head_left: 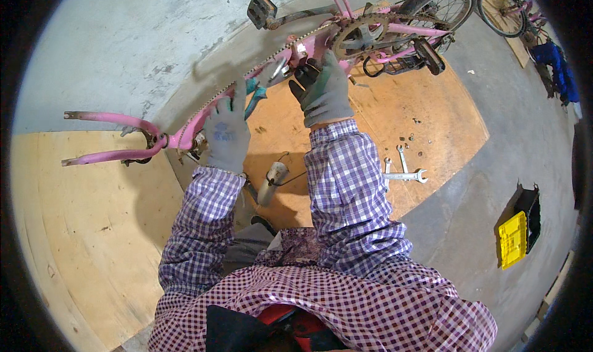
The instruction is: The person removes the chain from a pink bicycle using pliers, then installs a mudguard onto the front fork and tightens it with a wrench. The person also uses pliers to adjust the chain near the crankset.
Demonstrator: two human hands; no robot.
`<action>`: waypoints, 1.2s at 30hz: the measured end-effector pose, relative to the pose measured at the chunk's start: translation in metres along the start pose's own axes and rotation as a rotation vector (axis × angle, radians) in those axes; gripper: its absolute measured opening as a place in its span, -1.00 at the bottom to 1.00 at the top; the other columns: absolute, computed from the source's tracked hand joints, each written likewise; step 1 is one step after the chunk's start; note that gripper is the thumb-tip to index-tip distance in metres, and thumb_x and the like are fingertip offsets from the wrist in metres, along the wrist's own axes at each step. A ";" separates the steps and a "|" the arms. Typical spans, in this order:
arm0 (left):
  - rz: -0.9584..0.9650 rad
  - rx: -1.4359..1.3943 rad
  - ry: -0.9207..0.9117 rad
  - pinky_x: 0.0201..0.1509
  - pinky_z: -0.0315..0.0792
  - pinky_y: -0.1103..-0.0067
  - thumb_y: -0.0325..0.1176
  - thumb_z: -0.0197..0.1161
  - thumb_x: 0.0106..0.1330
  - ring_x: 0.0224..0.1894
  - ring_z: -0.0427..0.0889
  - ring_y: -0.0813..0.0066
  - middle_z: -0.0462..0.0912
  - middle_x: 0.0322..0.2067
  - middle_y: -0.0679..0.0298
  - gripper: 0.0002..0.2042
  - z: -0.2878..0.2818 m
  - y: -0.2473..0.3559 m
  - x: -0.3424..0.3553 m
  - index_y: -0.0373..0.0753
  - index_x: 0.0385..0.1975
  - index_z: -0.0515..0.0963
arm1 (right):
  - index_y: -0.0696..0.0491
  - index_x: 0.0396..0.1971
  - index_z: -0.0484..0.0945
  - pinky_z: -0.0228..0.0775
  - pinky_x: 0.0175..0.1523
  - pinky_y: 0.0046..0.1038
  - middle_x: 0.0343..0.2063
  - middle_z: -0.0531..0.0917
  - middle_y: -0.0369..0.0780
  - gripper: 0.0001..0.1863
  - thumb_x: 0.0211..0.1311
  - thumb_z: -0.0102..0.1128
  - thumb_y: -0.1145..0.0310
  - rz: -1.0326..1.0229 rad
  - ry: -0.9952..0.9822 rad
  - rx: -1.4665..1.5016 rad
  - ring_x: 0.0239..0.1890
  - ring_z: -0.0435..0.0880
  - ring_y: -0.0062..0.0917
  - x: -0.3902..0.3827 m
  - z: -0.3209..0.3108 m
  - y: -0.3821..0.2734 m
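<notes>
A pink bicycle frame (189, 131) lies slanted across the upper part of the view, its bare fork pointing left. My left hand (227, 136), in a grey glove, is closed on the frame's tube near the fork. A chain (213, 99) runs along this tube to the chainring (358, 36). Beside the crank area, my gloved right hand (327, 92) has its dark-tipped fingers bent against the frame; what they grip is hidden. A teal strip (256, 99) and a silvery piece (279, 69) show between my hands. A crank pedal (262, 11) sticks out at upper left.
Several wrenches (404, 176) and small metal parts (412, 137) lie on the orange-brown board (441, 120). A whitish cylinder (272, 182) with a wire rests near my forearms. A yellow and black box (513, 239) is at right. A pale wall (117, 49) rises behind the frame.
</notes>
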State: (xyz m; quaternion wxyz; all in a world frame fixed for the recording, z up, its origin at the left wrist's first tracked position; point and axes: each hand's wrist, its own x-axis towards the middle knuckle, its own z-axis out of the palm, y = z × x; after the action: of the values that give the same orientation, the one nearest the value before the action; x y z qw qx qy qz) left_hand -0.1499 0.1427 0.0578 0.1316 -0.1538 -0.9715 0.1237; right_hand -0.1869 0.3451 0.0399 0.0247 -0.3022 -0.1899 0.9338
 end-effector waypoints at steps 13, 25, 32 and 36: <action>-0.244 -0.592 0.040 0.00 0.57 0.21 -0.36 0.28 0.29 -0.01 0.66 -0.09 0.59 0.00 -0.13 -0.38 0.023 -0.025 -0.028 -0.19 0.39 0.32 | 0.08 -0.06 0.52 0.34 0.09 -0.12 -0.18 0.65 -0.15 -0.53 0.42 0.03 -0.06 -0.066 -0.042 -0.079 -0.09 0.59 -0.35 -0.003 0.006 0.001; -0.389 -0.722 -0.028 -0.21 0.47 0.38 -0.29 0.26 0.35 -0.37 0.57 0.32 0.59 -0.36 0.17 -0.61 0.028 -0.035 -0.050 -0.33 0.12 0.51 | -0.11 -0.30 0.51 0.32 -0.14 -0.32 -0.41 0.63 -0.35 -0.70 0.39 0.10 -0.04 -0.041 -0.060 -0.048 -0.32 0.60 -0.54 -0.004 0.006 0.001; -0.531 -1.155 -0.095 -0.35 0.41 0.58 -0.24 0.30 0.40 -0.44 0.45 0.62 0.50 -0.44 0.40 -0.76 0.043 -0.045 -0.069 -0.28 -0.17 0.51 | 0.05 -0.15 0.55 0.36 0.08 -0.17 -0.28 0.65 -0.20 -0.55 0.45 0.02 -0.09 -0.076 -0.098 -0.113 -0.19 0.59 -0.38 -0.004 0.005 0.003; -0.752 -1.484 -0.129 -0.40 0.37 0.59 -0.39 0.27 0.37 -0.46 0.43 0.66 0.48 -0.49 0.41 -0.81 0.055 -0.048 -0.081 -0.30 -0.11 0.52 | 0.04 -0.17 0.56 0.39 0.05 -0.18 -0.28 0.66 -0.22 -0.59 0.45 0.05 -0.05 -0.081 -0.034 -0.156 -0.20 0.59 -0.39 -0.011 0.004 0.011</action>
State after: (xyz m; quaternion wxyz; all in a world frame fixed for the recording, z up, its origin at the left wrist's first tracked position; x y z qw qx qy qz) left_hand -0.1042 0.0607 0.0025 -0.0271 0.1414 -0.7930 -0.5920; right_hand -0.1789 0.3317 0.0450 0.0355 -0.2792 -0.2744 0.9195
